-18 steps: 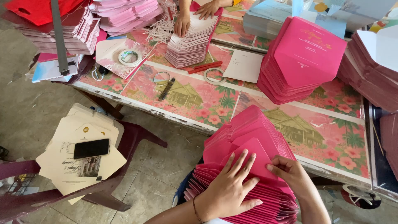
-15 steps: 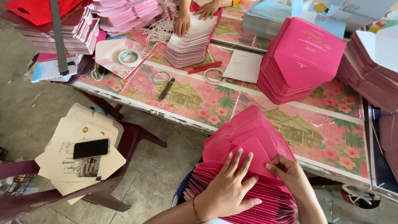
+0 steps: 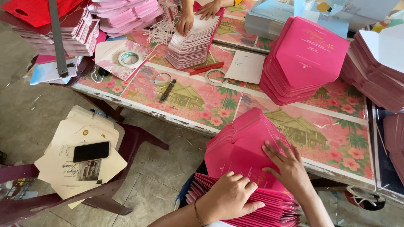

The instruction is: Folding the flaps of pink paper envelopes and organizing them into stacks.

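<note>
Resting on the person's lap, a fanned stack of bright pink paper envelopes (image 3: 248, 168) sits nearest the camera, its far end leaning against the table edge. Left hand (image 3: 229, 195) lies knuckles-up on the near part of the stack, fingers curled down onto the top envelope, thumb out to the side; not clamped round anything that shows. Right hand (image 3: 286, 166) lies flat, fingers spread apart, pressing the open flap of the top envelope.

To the left, a dark red plastic chair (image 3: 126, 168) carries a pile of cream card envelopes (image 3: 80, 164) with a black phone (image 3: 91, 151) on top.

Beyond the lap, a long table with a floral pink-and-green printed cover (image 3: 198, 101). On it: a tall stack of pink envelopes with flaps up (image 3: 305, 59), a white sheet (image 3: 246, 67), two clear tape rings (image 3: 162, 79), a red pencil (image 3: 206, 68), a tape roll (image 3: 129, 59).

Far edge: another person's hands (image 3: 185, 21) rest on a fanned stack of white cards (image 3: 191, 46). Pale pink stacks (image 3: 126, 14) lie at upper left.
</note>
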